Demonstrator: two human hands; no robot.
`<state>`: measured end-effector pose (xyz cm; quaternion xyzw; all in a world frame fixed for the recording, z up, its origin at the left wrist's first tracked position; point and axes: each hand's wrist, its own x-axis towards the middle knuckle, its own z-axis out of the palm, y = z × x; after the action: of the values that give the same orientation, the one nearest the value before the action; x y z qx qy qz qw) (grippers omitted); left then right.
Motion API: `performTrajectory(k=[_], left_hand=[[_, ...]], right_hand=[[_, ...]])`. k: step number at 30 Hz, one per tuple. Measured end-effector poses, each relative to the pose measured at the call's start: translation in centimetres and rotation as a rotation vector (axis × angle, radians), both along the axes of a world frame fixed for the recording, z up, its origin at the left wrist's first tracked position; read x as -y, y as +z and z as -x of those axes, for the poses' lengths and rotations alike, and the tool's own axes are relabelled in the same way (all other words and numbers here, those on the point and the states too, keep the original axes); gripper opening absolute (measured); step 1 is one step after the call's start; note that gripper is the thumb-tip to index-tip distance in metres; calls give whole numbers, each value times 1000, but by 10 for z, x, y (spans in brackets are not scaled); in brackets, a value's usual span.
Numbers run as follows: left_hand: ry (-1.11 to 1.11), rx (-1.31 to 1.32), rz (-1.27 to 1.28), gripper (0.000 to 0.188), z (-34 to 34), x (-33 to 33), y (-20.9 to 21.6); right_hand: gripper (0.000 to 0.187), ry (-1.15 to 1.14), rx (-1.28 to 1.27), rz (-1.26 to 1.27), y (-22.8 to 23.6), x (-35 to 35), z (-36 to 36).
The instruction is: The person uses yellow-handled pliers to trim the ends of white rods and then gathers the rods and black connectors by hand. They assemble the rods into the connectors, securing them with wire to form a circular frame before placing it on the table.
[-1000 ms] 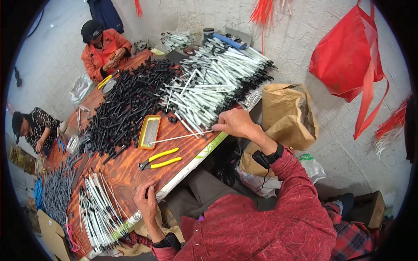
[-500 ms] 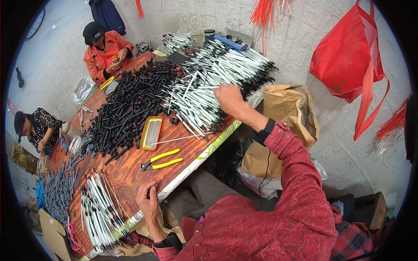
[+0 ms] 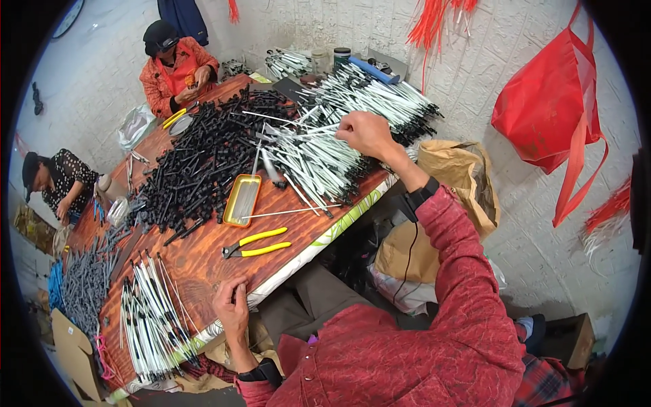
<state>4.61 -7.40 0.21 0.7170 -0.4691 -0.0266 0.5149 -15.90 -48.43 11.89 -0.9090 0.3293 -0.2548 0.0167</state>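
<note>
My right hand (image 3: 367,133) reaches over a heap of white rods with black ends (image 3: 315,159), its fingers closed on thin white rods whose free ends point left. Some rods near its fingertips are blurred by motion. My left hand (image 3: 232,306) rests at the near table edge, loosely curled with thumb and fingers apart and nothing visible in it. Close by lie pliers with yellow handles (image 3: 263,242). Beyond them sits a small yellow tin with an orange rim (image 3: 243,201), holding thin clear pieces. A large pile of black plastic parts (image 3: 203,159) spreads left of the rods.
White-and-black rods (image 3: 154,315) and grey parts (image 3: 85,292) cover the table's left end. Two people sit across, one in an orange jacket (image 3: 159,74), one in a dotted top (image 3: 71,173). A brown paper bag (image 3: 468,176) stands right; a red bag (image 3: 542,102) hangs on the wall.
My right hand has pulled up slightly from the rod heap, and rods now slant and blur left of it. My left hand stays by the table edge. The view has shifted a little.
</note>
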Motion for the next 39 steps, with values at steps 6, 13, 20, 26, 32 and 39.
performTrajectory(k=[6,13,20,26,32,39], left_hand=[[23,-25,-6,11,-2,1,-1],[7,-50,-54,12,-2,0,-1],[50,-31,-32,12,-4,1,-2],[11,-45,-9,12,2,4,-1],[-16,-449,79,16,-12,-7,-17],[-117,-970,404,41,-31,-10,15]], right_hand=[[17,-57,53,-67,-21,-6,-3],[26,131,307,242,-35,-16,-2],[42,230,107,26,-37,-111,-45],[43,125,-212,-764,-59,-101,-82],[32,538,591,-1807,-43,-91,-64],[32,1119,-73,-1834,-47,-130,-34]])
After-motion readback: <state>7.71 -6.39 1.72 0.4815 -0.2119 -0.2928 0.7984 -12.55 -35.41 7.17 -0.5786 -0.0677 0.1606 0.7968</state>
